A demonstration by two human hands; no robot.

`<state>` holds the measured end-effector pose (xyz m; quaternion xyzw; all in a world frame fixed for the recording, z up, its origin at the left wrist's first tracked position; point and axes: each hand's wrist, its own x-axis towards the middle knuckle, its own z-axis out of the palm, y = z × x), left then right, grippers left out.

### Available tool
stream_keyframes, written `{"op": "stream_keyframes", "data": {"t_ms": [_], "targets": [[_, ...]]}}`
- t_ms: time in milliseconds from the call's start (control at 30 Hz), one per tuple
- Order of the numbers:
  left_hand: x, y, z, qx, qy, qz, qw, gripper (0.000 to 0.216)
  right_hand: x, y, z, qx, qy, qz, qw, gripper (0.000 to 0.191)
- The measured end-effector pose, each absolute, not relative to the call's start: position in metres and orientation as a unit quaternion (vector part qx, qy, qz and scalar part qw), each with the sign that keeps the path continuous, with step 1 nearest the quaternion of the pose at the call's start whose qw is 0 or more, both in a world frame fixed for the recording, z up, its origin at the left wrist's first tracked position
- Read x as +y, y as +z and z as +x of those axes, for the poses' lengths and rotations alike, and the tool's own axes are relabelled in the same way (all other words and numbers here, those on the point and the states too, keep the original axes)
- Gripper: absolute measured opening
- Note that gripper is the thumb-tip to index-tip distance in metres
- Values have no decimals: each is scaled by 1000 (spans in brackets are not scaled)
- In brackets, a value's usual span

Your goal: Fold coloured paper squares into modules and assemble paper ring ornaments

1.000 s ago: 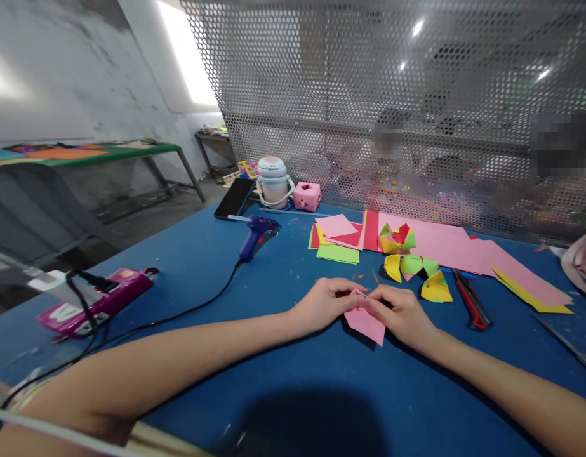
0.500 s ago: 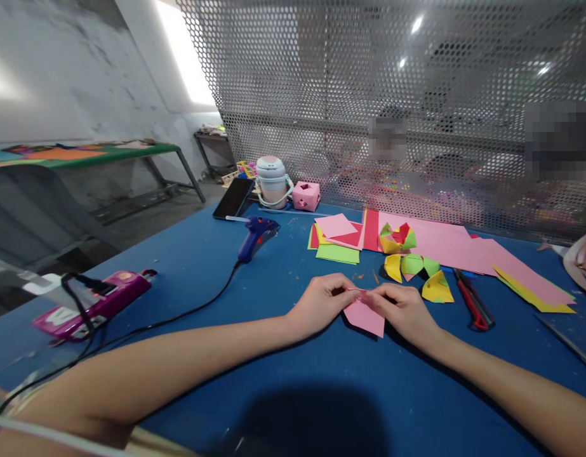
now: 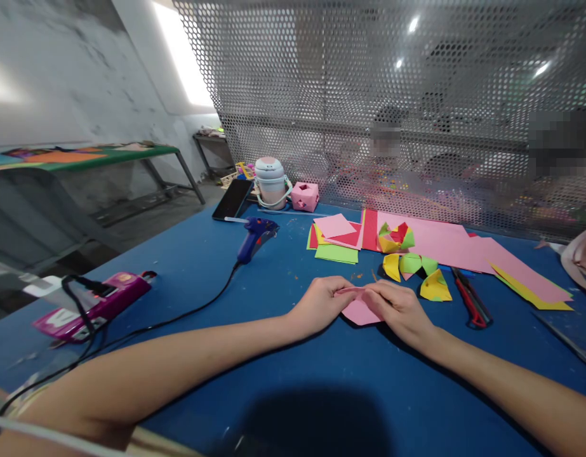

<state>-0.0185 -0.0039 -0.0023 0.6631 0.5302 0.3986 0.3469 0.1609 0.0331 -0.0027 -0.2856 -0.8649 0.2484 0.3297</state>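
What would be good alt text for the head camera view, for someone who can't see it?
The left hand and right hand pinch a folded pink paper on a blue table. Beyond lie folded coloured pieces, pink sheets and a blue glue gun.

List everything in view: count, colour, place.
table: 1, blue, underneath
mesh screen: 1, grey, behind table
pink paper: 1, pink, table centre
folded pieces: several, yellow, green, red, beyond pink paper
paper sheets: many, mixed colours, by mesh screen
cutters: 2, red, black, right of folded pieces
glue gun: 1, blue, left-centre
paper cube: 1, pink, by mesh screen
jar: 1, white, left of paper cube
phone: 1, black, left of jar
power strip: 1, magenta, far left
left hand: 1, pinching pink paper
right hand: 1, pinching pink paper
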Motion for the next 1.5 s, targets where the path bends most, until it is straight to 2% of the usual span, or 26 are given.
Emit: {"op": "stream_keyframes", "data": {"t_ms": [267, 500, 667, 767, 1100, 1300, 1500], "targets": [[-1, -4, -18, 557, 442, 603, 362, 4, 34, -6, 160, -840, 217, -350, 353, 7], [-4, -4, -14, 499, 421, 612, 446, 8, 33, -11, 159, -807, 250, -355, 401, 6], [-4, -1, -12, 512, 419, 618, 425, 6, 30, -10, 154, -815, 233, -313, 429, 4], [-4, 0, -11, 522, 406, 632, 404, 5, 29, -9, 152, -831, 218, -262, 440, 9], [-1, -6, -16, 516, 417, 634, 398, 17, 27, -2, 151, -877, 193, -196, 394, 11], [-2, -5, -15, 496, 430, 624, 425, 18, 30, -3, 152, -854, 262, -253, 371, 16], [-3, -1, -15, 493, 408, 629, 443, 23, 33, -6, 151, -808, 345, -326, 349, 5]]}}
